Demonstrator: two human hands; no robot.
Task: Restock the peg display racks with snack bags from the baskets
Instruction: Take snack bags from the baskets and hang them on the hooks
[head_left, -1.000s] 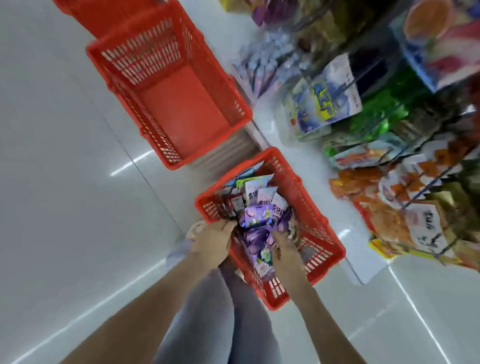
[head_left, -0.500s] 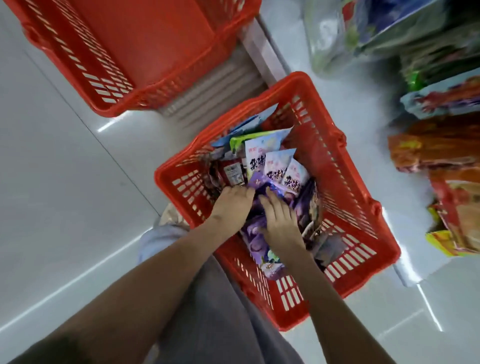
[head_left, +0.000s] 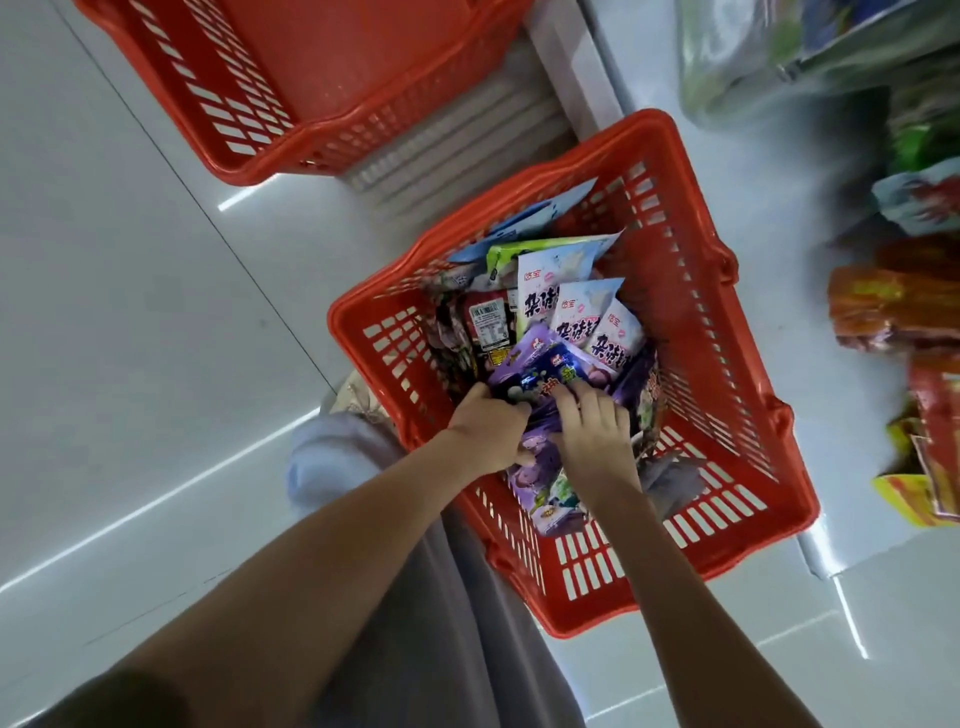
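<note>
A red basket (head_left: 727, 395) on the floor holds several snack bags: pale blue ones (head_left: 582, 312) at the back, purple ones (head_left: 540, 374) in the middle. Both my hands are inside it. My left hand (head_left: 488, 431) grips the left side of a stack of purple bags, its fingers curled under them. My right hand (head_left: 597, 431) holds the same stack from the right, fingers laid over the top. More purple bags (head_left: 545, 493) lie below my wrists.
A second red basket (head_left: 322, 88), with nothing visible inside, stands on the floor at the upper left. The peg display rack with hanging snack bags (head_left: 893, 312) runs along the right edge, blurred. White tiled floor (head_left: 130, 312) lies to the left. My grey-trousered legs (head_left: 441, 597) are below.
The view has closed in on the full basket. Both hands went deeper among the purple bags and closed around a stack, which now sits slightly raised between them.
</note>
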